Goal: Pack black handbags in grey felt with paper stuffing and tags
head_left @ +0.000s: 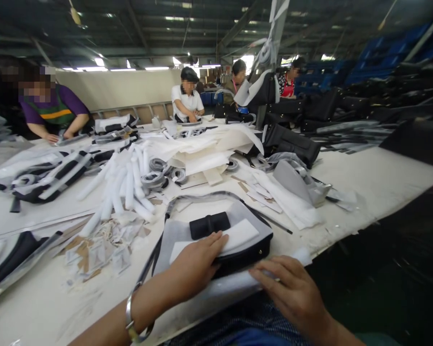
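A black bag (241,254) lies on the table in front of me, its upper side covered by grey and white wrapping sheets (241,235). On top sits a black strap piece (209,225), and a wrapped strap (169,211) loops around the far side. My left hand (198,264) rests on the bag with its fingers stretched out over the white sheet. At the near right edge, my right hand (292,283) has its fingers pressed together on the end of a whitish translucent roll (234,283). That roll runs along the bag's near side.
White foam rolls (126,182), stacked white sheets (209,144), coiled grey straps (155,180) and small packets (101,252) lie beyond and left. Wrapped bag parts (288,182) lie right. Several people work behind the table; its edge (332,247) runs along the right.
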Motion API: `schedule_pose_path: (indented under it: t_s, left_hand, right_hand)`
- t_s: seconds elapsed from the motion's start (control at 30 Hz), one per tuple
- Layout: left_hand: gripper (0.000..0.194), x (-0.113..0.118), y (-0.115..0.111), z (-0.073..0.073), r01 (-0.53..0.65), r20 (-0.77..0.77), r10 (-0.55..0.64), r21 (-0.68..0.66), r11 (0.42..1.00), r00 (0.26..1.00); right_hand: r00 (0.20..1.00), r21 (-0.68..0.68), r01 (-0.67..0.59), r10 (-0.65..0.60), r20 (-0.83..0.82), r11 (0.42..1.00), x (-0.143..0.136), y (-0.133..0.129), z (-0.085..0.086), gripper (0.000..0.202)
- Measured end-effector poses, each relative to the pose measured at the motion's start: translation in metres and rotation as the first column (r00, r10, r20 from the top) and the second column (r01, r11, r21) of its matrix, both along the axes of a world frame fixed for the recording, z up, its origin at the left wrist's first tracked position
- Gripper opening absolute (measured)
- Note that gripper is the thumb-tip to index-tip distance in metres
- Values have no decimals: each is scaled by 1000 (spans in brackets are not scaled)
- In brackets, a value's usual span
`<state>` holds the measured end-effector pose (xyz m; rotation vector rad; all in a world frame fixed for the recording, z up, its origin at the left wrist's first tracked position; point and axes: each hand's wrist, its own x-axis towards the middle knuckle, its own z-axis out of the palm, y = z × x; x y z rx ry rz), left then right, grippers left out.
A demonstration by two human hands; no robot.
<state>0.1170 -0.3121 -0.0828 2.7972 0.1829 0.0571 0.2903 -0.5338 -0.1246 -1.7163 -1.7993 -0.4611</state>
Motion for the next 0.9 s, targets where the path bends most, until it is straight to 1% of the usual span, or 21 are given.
schedule_pose_path:
  t_s: [0.07,0.13,0.2,0.27,0.33,0.4,0.47,0.57,0.63,0.7,0.77,0.8,0.9]
  left_hand:
    - [68,0,0,2,4,3,-3,-7,1000,1000]
    - [67,-2,0,2,1,30,0,-12,1000,1000]
    - [70,-5,1,0,-3,62,5,-20,1000,998]
    - [72,-8,2,-2,2,74,0,-22,1000,997]
    - [73,-10,0,-5,7,86,-7,-4,1000,996]
    - [80,-12,-4,-10,-4,104,-1,43,999,995]
    - [84,-12,-10,-20,-26,130,11,118,993,991]
    - [75,-12,-20,-38,-80,178,37,240,967,983]
    - [72,-12,-24,-48,-107,210,40,316,943,977]
    - [71,-13,-28,-53,-121,223,35,385,915,974]
    - [73,-12,-33,-54,-136,214,43,442,887,976]
    - [75,-11,-36,-53,-145,209,51,465,873,977]
    - [76,-4,-48,-52,-189,220,82,525,830,972]
  right_hand:
    - [999,89,51,-51,2,995,-19,19,-12,37]
    - [998,138,52,-49,-25,989,-31,38,-20,37]
    - [998,161,44,-36,-50,986,-36,52,-28,37]
    - [998,159,47,-38,-59,986,-36,58,-34,35]
    - [998,152,50,-42,-54,987,-36,58,-36,32]
    - [997,150,58,-49,-64,987,-36,55,-33,28]
    - [995,143,51,-38,-89,988,-35,50,-25,26]
    - [994,128,-18,31,-108,992,-28,41,-10,31]
    - [997,91,-63,68,-47,994,-17,36,-1,35]
    - [995,5,-80,80,60,997,-2,35,1,41]
    - [987,-61,-85,92,132,995,10,38,-3,44]
    - [985,-63,-91,99,138,994,15,40,-8,45]
    - [992,15,-91,90,89,996,20,46,-24,43]
